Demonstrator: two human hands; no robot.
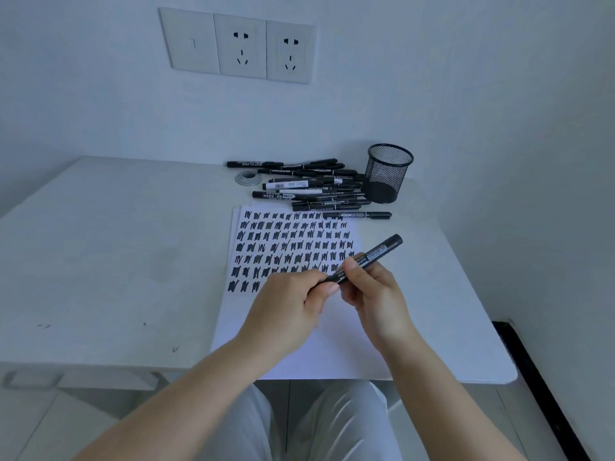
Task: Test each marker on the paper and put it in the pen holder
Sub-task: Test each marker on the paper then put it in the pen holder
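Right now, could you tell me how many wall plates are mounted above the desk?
3, side by side in one row on the wall: a switch plate on the left, a socket plate in the middle, and another socket plate on the right.

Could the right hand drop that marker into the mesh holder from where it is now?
Probably yes. The right hand grips the marker, and the holder stands open-topped beyond it with nothing between. The left hand also holds the marker's near end, so it must let go first.
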